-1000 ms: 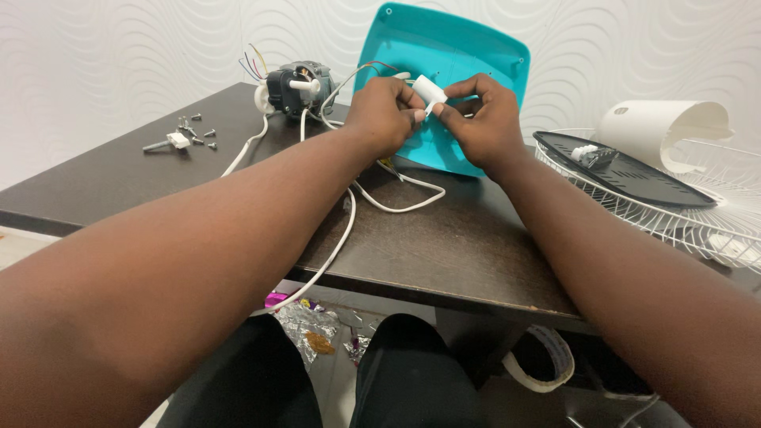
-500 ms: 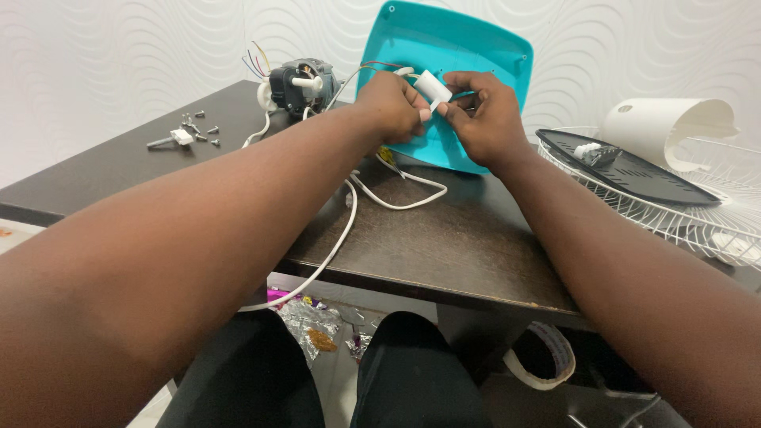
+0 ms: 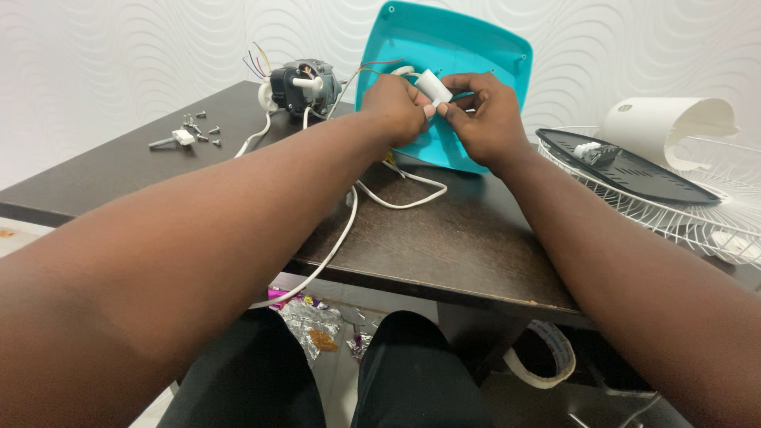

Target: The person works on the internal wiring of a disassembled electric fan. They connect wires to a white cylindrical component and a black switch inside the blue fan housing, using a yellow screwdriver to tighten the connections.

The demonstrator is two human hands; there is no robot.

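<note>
Currently pinching a small white capacitor (image 3: 433, 86) between both sets of fingertips — left hand (image 3: 396, 107) closed on its lower left end, right hand (image 3: 483, 119) gripping from the right. Lying tilted, long axis running lower-left to upper-right, just in front of the upright teal fan housing (image 3: 476, 55), at the table's (image 3: 444, 238) far side.

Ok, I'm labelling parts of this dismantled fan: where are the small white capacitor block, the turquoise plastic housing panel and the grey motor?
small white capacitor block (image 3: 433, 85), head view, on its side face.
turquoise plastic housing panel (image 3: 444, 40), head view, on its upper face.
grey motor (image 3: 301, 82), head view, on its body.
</note>
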